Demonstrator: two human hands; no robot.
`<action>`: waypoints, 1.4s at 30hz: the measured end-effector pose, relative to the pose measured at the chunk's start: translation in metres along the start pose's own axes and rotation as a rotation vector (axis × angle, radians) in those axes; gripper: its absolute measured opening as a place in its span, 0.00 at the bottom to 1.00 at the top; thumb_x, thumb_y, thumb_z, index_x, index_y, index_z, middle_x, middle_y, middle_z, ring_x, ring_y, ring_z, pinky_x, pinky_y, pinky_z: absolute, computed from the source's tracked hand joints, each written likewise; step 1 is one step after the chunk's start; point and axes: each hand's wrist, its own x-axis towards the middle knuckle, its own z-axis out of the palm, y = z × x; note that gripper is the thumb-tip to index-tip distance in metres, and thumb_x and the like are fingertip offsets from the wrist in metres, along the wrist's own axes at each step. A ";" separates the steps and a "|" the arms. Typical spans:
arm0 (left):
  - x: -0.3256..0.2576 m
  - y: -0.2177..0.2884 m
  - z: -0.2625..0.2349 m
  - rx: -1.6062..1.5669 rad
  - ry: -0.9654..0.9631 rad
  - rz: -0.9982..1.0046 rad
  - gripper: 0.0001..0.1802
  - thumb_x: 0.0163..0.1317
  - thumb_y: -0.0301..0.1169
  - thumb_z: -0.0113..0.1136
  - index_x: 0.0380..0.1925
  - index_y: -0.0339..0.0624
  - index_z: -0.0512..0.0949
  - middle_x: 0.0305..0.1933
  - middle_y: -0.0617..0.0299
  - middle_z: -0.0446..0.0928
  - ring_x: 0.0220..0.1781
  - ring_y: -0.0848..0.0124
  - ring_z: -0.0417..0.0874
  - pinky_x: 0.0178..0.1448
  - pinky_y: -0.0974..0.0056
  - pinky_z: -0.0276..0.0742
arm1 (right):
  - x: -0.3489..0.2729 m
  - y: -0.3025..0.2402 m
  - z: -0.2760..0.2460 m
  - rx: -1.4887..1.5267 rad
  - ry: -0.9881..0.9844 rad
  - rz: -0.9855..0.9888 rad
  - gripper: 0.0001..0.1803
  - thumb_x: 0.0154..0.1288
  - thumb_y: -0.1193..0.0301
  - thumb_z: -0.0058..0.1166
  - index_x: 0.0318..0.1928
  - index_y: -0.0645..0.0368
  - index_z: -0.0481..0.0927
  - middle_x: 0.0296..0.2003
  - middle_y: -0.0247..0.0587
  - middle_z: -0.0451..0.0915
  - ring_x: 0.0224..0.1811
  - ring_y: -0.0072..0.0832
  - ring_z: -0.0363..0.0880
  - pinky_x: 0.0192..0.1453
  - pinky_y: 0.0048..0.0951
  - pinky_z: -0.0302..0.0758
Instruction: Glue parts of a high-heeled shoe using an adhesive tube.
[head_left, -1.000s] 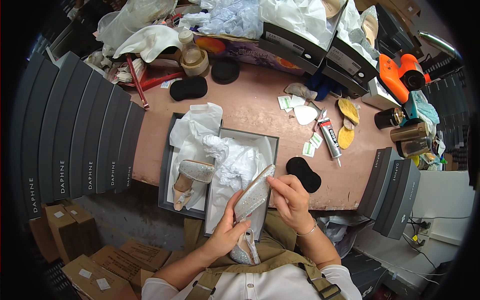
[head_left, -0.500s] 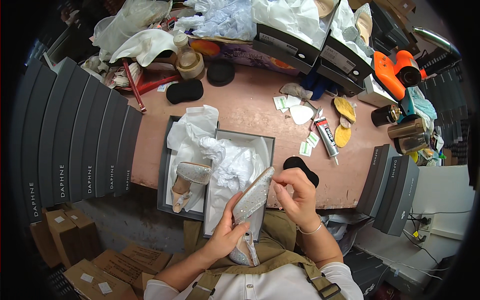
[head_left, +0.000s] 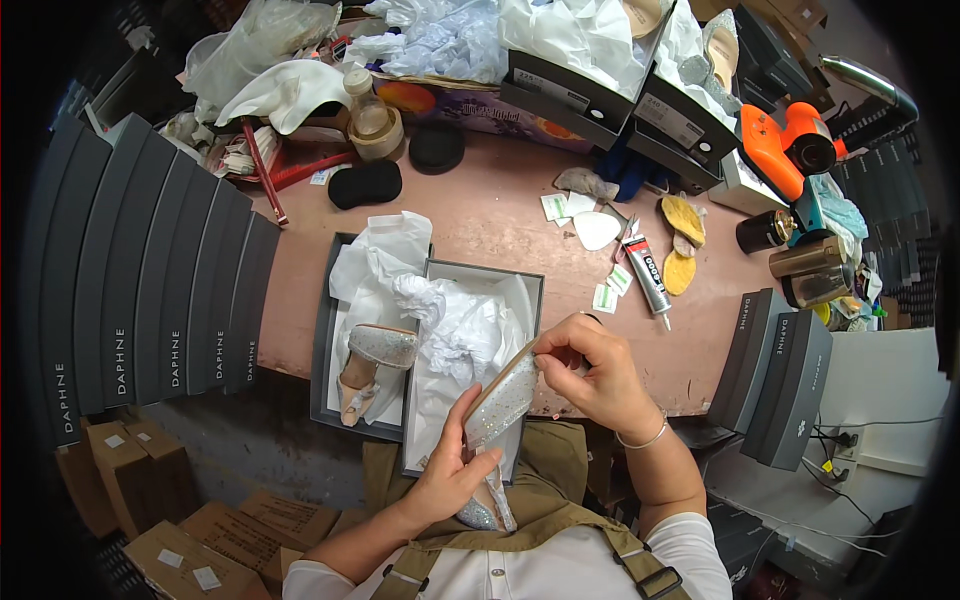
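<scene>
My left hand grips a glittery silver high-heeled shoe by its middle, sole turned up, over my lap. My right hand pinches the toe end of that shoe's tan sole. Just beyond lies an open grey shoe box stuffed with white tissue paper. Beside it on the left, the box lid holds the matching silver shoe and more tissue.
On the pink worktable lie a glue tube, yellow insoles, small white pads and black oval pads. Grey shoe boxes stack at left and right. An orange heat gun and cans sit far right. Cardboard cartons stand below left.
My right hand slid up along the sole toward the toe, covering the black pad behind it. The shoe tilted slightly; the view shifted a little.
</scene>
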 end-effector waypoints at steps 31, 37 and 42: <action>0.000 -0.002 0.000 -0.027 0.004 -0.021 0.41 0.59 0.21 0.53 0.68 0.37 0.42 0.66 0.51 0.54 0.66 0.67 0.59 0.67 0.63 0.56 | 0.006 -0.006 -0.005 -0.130 -0.076 -0.006 0.06 0.53 0.78 0.57 0.33 0.63 0.77 0.27 0.38 0.74 0.26 0.24 0.75 0.30 0.22 0.72; 0.000 -0.002 0.001 -0.029 0.012 -0.013 0.41 0.59 0.22 0.53 0.68 0.37 0.42 0.66 0.51 0.54 0.66 0.67 0.59 0.67 0.63 0.55 | 0.006 -0.005 -0.002 -0.177 -0.069 -0.030 0.06 0.53 0.78 0.57 0.33 0.63 0.76 0.27 0.39 0.74 0.26 0.26 0.75 0.31 0.24 0.72; 0.000 -0.004 0.000 -0.020 0.016 -0.015 0.41 0.59 0.22 0.53 0.68 0.37 0.42 0.66 0.51 0.54 0.66 0.67 0.58 0.67 0.63 0.55 | 0.006 -0.006 -0.001 -0.195 -0.068 -0.026 0.05 0.53 0.79 0.56 0.32 0.63 0.75 0.27 0.39 0.74 0.26 0.27 0.75 0.31 0.25 0.72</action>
